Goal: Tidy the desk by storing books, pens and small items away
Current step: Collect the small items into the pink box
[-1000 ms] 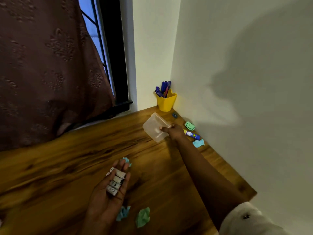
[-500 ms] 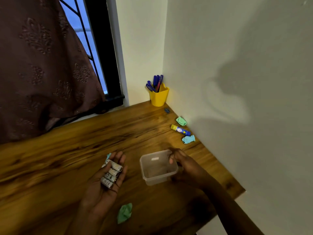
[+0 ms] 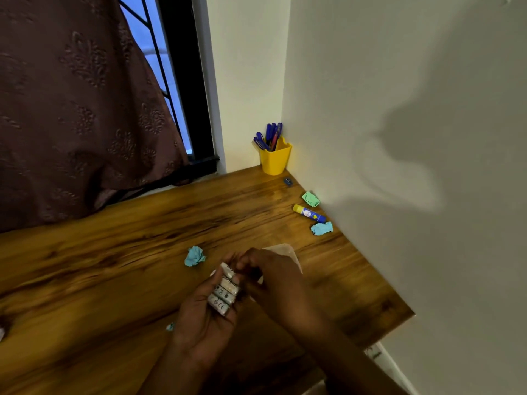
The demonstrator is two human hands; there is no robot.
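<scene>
Where the tabletop (image 3: 114, 266) meets the wall (image 3: 399, 124), both hands come together near its front; the left hand (image 3: 199, 320), palm up, has its grip cupped round four batteries (image 3: 224, 293) in a row; the right hand (image 3: 275, 280) curls its fingers onto the topmost one, though whether its grip pinches I cannot tell; a clear container (image 3: 285, 248) shows just behind that hand; a yellow cup (image 3: 275, 161) of pens (image 3: 269, 135) stands in the corner; a glue stick (image 3: 309, 213) lies between a green paper ball (image 3: 310, 199) and a blue paper ball (image 3: 321, 228).
</scene>
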